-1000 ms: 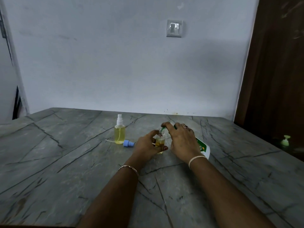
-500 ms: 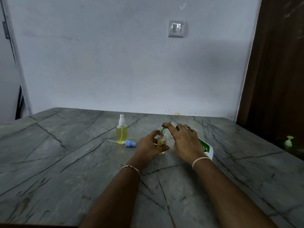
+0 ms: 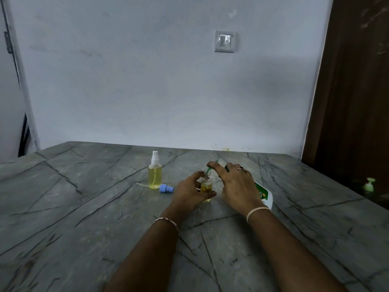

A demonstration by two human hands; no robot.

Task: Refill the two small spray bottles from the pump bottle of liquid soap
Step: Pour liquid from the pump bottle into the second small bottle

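Pump spout at the little open bottle, mid-table.

The grey veined stone table (image 3: 84, 207) runs back to the wall, with wide open surface to the left and in front of the arms, and its right edge falls away near a small green pump top (image 3: 368, 184). The white pump bottle (image 3: 265, 194) is tipped over, its green spout (image 3: 210, 169) at the mouth of the open spray bottle (image 3: 205, 185), which is part full of yellow liquid. The right hand (image 3: 235, 186) drapes over the pump head, fingers curved onto it, thumb hidden. The left hand (image 3: 187, 192) wraps the open spray bottle, thumb and fingers closed round it. Just left, the capped spray bottle (image 3: 155, 175) stands upright, nearly full of yellow liquid. A blue sprayer cap (image 3: 166, 188) lies beside its base.
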